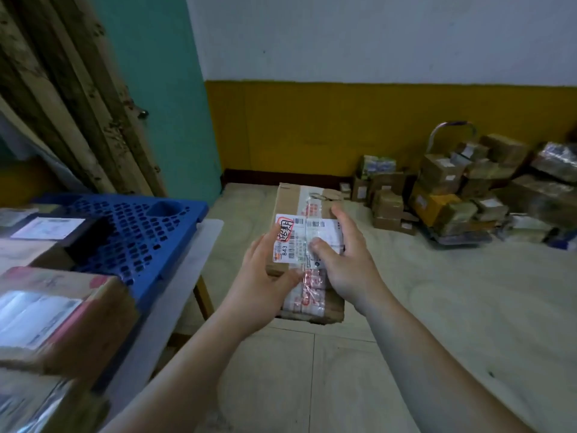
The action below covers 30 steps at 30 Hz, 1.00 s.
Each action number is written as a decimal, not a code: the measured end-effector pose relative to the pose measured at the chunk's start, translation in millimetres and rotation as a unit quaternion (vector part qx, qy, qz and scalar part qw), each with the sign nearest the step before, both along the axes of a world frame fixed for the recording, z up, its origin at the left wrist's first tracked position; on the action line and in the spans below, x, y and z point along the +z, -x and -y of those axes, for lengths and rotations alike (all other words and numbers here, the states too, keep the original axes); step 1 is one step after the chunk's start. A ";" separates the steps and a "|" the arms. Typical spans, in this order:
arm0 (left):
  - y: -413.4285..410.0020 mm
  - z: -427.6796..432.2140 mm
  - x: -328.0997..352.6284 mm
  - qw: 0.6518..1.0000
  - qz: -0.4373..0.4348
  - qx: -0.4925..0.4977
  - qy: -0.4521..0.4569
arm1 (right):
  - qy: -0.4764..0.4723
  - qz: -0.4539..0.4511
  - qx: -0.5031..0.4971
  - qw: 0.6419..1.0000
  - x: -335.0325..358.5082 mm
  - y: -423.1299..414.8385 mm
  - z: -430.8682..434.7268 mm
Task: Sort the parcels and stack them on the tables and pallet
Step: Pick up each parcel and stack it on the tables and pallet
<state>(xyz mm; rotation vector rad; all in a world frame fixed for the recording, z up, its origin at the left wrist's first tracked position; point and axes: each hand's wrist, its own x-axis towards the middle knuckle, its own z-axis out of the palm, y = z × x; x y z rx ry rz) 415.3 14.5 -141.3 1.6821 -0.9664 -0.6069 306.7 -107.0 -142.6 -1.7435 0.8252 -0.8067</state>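
Observation:
A long brown cardboard parcel [292, 198] with clear tape and a white shipping label marked 843 is held out in front of me above the floor. My left hand [260, 276] grips its left edge, thumb across the taped top. My right hand [343, 260] grips its right edge, thumb pressing on the label. On the table at the left lies a blue plastic pallet [140, 232] with several parcels [59, 310] stacked on it.
A heap of parcels [443, 195] sits on a hand trolley [452, 126] against the yellow and white wall at the right. A pale table edge [187, 270] runs along the left. Light floor tiles [437, 307] spread below the parcel. A worn wooden door [71, 98] stands at the far left.

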 end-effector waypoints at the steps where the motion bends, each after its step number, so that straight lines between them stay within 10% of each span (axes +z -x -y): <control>1: -10.5 15.5 0.6 1.000 0.002 0.008 -0.002 | -0.001 0.002 0.008 1.000 2.7 -11.5 16.9; 22: -247.0 -3.6 17.6 0.947 0.015 0.307 -0.096 | 0.027 -0.029 0.363 0.931 10.1 -341.4 43.5; 30: -256.0 -69.9 18.1 0.836 0.080 0.481 -0.253 | 0.016 -0.090 0.548 0.832 -14.3 -425.5 -21.7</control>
